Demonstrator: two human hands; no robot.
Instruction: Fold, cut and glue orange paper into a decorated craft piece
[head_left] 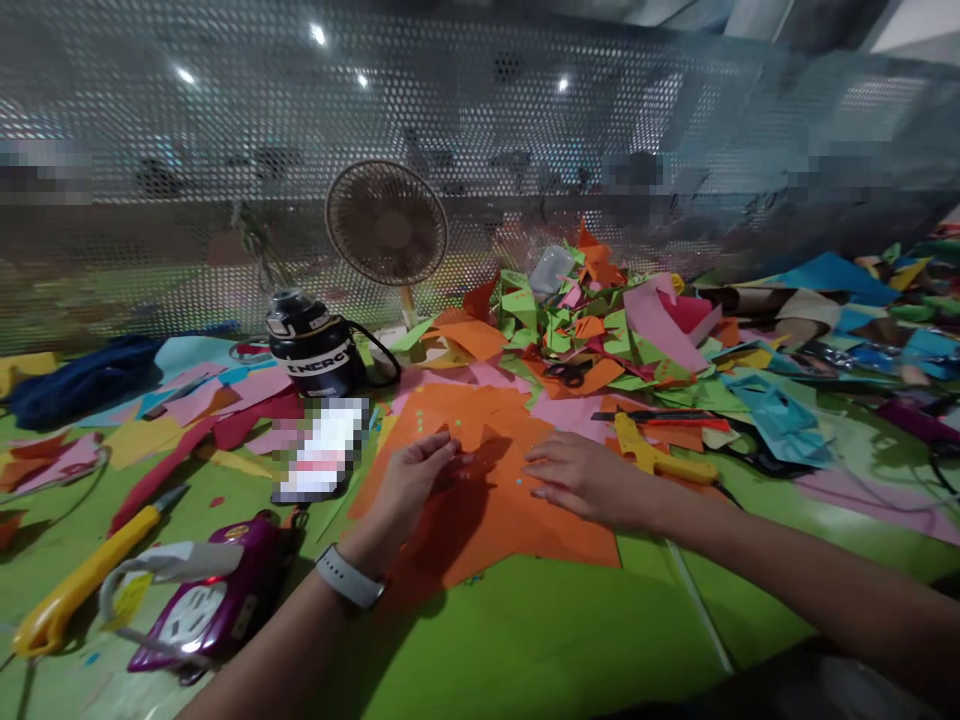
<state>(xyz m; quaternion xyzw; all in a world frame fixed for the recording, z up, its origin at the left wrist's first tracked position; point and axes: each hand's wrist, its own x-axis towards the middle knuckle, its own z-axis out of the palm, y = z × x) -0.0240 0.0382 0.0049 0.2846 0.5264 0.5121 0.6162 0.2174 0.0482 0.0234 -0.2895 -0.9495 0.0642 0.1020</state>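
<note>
A large sheet of orange paper (pixel 480 545) with jagged edges lies on the green table in front of me. Small light-coloured bits are scattered over it. Above its left part is my left hand (pixel 424 465), thumb and fingertips pressed together; whatever they hold, if anything, is too small to make out. My right hand (pixel 574 475) hovers over or rests on the sheet's right part, fingers stretched out and slightly apart, with nothing seen in it. Just beyond that hand lies a yellow glue gun (pixel 660 455).
At left are a purple power strip (pixel 217 590), a yellow-handled tool (pixel 94 580), a phone (pixel 322 450) and a black bottle (pixel 315 345). A fan (pixel 386 225) stands behind. Coloured paper scraps (pixel 555 320) are heaped at the back, before a perforated screen (pixel 480 120).
</note>
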